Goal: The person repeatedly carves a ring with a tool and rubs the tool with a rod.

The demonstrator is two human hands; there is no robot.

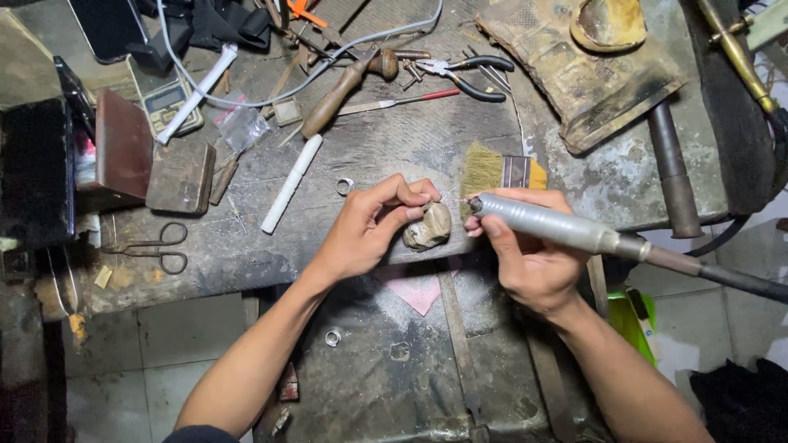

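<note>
Grey metal rotary handpiece [550,223] lying across the right hand [525,254], fingers wrapped around its barrel, tip pointing left toward the left hand [373,226]. Left hand reaching in from the lower left, wrist bent, fingertips pinched narrow just above a pale lump of putty-like material [427,228] at the front edge of the desk [369,156]; too small to tell what is being pinched there. Both forearms stretching up from the bottom of the view, hands nearly meeting over the lump. Sitting just behind the handpiece tip, a straw-coloured brush [492,171]. Lying near the left hand, a small metal ring [345,186] and a white rod [291,184]. Resting farther left, a pair of scissors [152,246]. Spread along the back, black-handled pliers [472,75] and a small digital scale [171,105]. Hanging below the desk edge, a dusty catch tray [386,361] holding another small ring [332,337].
</note>
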